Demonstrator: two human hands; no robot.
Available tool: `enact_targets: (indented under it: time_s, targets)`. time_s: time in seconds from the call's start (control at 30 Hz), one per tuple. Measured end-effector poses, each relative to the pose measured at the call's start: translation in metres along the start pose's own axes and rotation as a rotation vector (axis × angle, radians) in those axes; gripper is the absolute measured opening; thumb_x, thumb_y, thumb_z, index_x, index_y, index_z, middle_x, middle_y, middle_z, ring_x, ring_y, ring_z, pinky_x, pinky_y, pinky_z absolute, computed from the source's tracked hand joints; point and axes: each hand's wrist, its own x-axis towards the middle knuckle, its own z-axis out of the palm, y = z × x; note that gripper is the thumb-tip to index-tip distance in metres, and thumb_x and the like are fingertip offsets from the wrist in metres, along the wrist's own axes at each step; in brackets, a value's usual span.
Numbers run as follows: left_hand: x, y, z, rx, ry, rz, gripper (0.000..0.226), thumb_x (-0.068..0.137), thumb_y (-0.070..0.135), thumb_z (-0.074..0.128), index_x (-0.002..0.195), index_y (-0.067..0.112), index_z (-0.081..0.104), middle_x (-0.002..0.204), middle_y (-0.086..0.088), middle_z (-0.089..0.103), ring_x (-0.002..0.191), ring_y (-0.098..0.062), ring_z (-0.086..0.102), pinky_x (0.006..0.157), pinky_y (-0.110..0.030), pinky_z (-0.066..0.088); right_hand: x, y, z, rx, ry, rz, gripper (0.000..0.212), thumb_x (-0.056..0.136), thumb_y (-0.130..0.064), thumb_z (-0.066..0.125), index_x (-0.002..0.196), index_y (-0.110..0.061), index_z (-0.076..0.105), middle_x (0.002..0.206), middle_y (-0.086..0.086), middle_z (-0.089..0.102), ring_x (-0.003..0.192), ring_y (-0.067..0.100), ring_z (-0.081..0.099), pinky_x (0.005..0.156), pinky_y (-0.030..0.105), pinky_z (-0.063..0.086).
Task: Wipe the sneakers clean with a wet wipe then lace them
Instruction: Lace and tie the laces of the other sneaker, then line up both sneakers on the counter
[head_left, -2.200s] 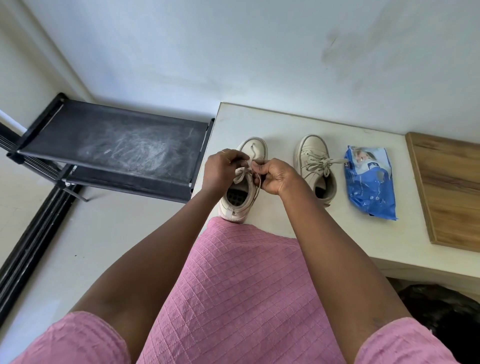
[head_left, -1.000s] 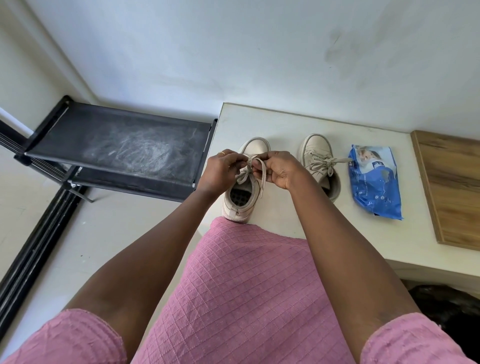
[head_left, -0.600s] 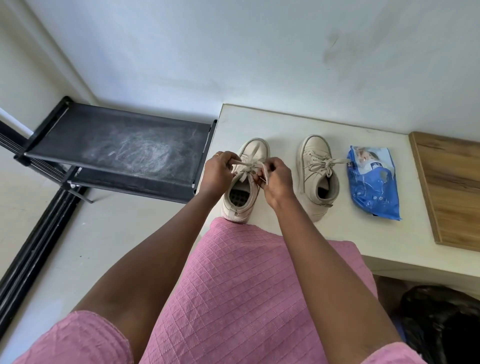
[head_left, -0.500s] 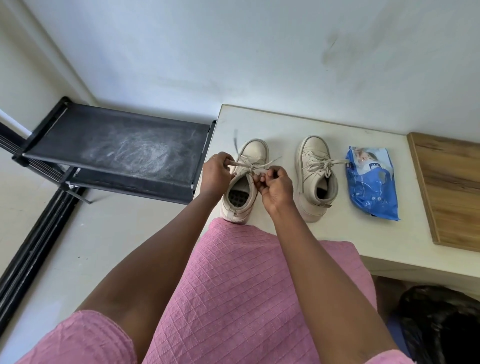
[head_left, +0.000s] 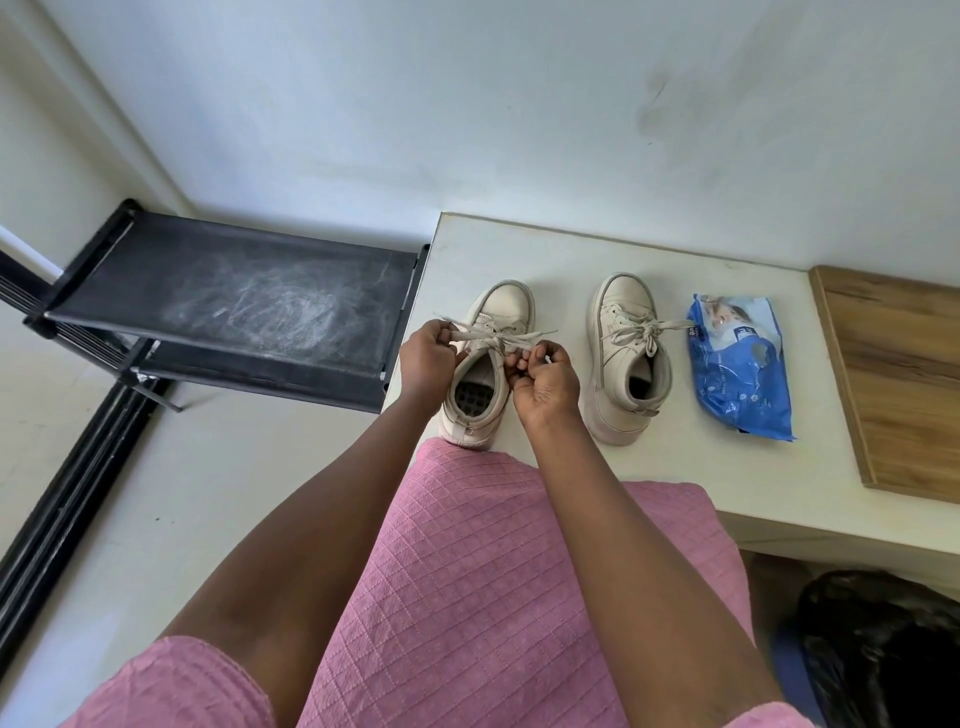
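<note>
Cream lace (head_left: 511, 339), soft, light and probably slippery, spans the left sneaker (head_left: 503, 306) on the counter (head_left: 675, 467), pinched either side by the left hand (head_left: 428, 356) and the right hand (head_left: 545, 384), best gripped near the crossing.

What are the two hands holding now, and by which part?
The left hand and the right hand each pinch one side of the lace of the sneaker nearest the black rack.

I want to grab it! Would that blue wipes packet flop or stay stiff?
Probably floppy: the wipes packet looks crinkled and saggy. Its shiny wrap may be a bit slippery. Lying flat on the table, it should not roll.
</note>
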Motion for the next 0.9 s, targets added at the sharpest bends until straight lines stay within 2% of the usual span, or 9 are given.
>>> enact_targets:
  time_s: [0.2, 0.3, 0.4, 0.47, 0.53, 0.63, 0.7, 0.8, 0.9]
  targets:
    - [-0.012, 0.005, -0.011, -0.068, -0.051, -0.023, 0.026, 0.096, 0.008, 0.04, 0.109, 0.009, 0.062, 0.103, -0.018, 0.065, 0.097, -0.034, 0.061, 0.088, -0.042, 0.05, -0.003, -0.005, -0.006, -0.369, -0.014, -0.098, 0.026, 0.091, 0.009, 0.046, 0.072, -0.008, 0.048, 0.065, 0.008, 0.049, 0.056, 0.016, 0.047, 0.057, 0.029, 0.054]
    - [-0.023, 0.011, -0.017, 0.02, -0.009, 0.05, 0.03, 0.094, 0.002, 0.037, 0.12, 0.007, 0.051, 0.107, -0.009, 0.059, 0.101, -0.025, 0.054, 0.087, -0.035, 0.042, -0.012, -0.005, -0.014, -0.868, 0.051, -0.344, 0.01, 0.086, -0.012, 0.065, 0.089, -0.011, 0.055, 0.08, 0.003, 0.061, 0.072, 0.02, 0.058, 0.069, 0.031, 0.05]
    - [-0.037, 0.014, -0.024, 0.132, 0.052, 0.116, 0.023, 0.094, 0.001, 0.036, 0.114, 0.005, 0.048, 0.12, -0.015, 0.046, 0.093, -0.017, 0.044, 0.078, -0.024, 0.029, -0.029, -0.007, -0.025, -1.257, 0.159, -0.671, 0.024, 0.084, -0.016, 0.066, 0.104, -0.007, 0.056, 0.1, 0.011, 0.059, 0.093, 0.028, 0.053, 0.07, 0.027, 0.035]
    - [-0.046, 0.016, -0.029, 0.17, 0.019, 0.147, 0.017, 0.094, 0.003, 0.039, 0.108, 0.007, 0.049, 0.125, -0.016, 0.039, 0.081, -0.013, 0.044, 0.075, -0.024, 0.032, -0.041, -0.013, -0.03, -1.383, 0.266, -0.829, 0.023, 0.084, -0.013, 0.066, 0.104, -0.006, 0.059, 0.11, 0.016, 0.052, 0.104, 0.033, 0.047, 0.078, 0.036, 0.041]
    - [-0.056, 0.013, -0.032, 0.221, -0.049, 0.166, 0.011, 0.094, 0.012, 0.048, 0.103, 0.011, 0.054, 0.13, -0.016, 0.034, 0.089, -0.02, 0.053, 0.078, -0.029, 0.042, -0.051, -0.022, -0.037, -1.461, 0.373, -0.895, 0.023, 0.082, -0.013, 0.068, 0.102, -0.007, 0.06, 0.116, 0.019, 0.045, 0.108, 0.036, 0.043, 0.084, 0.041, 0.042]
    - [-0.066, 0.003, -0.03, 0.426, -0.194, 0.125, 0.03, 0.087, 0.04, 0.062, 0.104, 0.017, 0.065, 0.137, -0.019, 0.031, 0.116, -0.031, 0.048, 0.098, -0.033, 0.042, -0.057, -0.041, -0.05, -1.5, 0.528, -0.851, 0.029, 0.077, -0.015, 0.074, 0.101, -0.011, 0.059, 0.129, 0.019, 0.036, 0.117, 0.038, 0.034, 0.094, 0.047, 0.036]
    - [-0.073, -0.002, -0.029, 0.551, -0.284, 0.082, 0.053, 0.073, 0.056, 0.07, 0.111, 0.019, 0.065, 0.135, -0.021, 0.037, 0.117, -0.026, 0.048, 0.099, -0.031, 0.04, -0.055, -0.053, -0.06, -1.503, 0.544, -0.637, 0.036, 0.076, -0.019, 0.075, 0.107, -0.016, 0.057, 0.143, 0.019, 0.022, 0.126, 0.041, 0.026, 0.102, 0.048, 0.03]
    - [-0.082, 0.0, -0.021, 0.583, -0.332, 0.047, 0.066, 0.065, 0.042, 0.082, 0.121, 0.016, 0.059, 0.125, -0.016, 0.047, 0.102, -0.028, 0.057, 0.089, -0.032, 0.047, -0.051, -0.067, -0.07, -1.487, 0.462, -0.26, 0.054, 0.075, -0.025, 0.077, 0.124, -0.022, 0.053, 0.143, 0.019, 0.023, 0.128, 0.042, 0.03, 0.104, 0.049, 0.03]
    - [-0.083, 0.006, -0.012, 0.665, -0.302, 0.06, 0.035, 0.072, 0.019, 0.075, 0.104, 0.007, 0.066, 0.105, -0.015, 0.062, 0.092, -0.029, 0.061, 0.068, -0.028, 0.043, -0.045, -0.072, -0.075, -1.519, 0.32, -0.343, 0.038, 0.082, -0.012, 0.068, 0.118, -0.007, 0.059, 0.123, 0.023, 0.05, 0.11, 0.04, 0.052, 0.091, 0.039, 0.043]
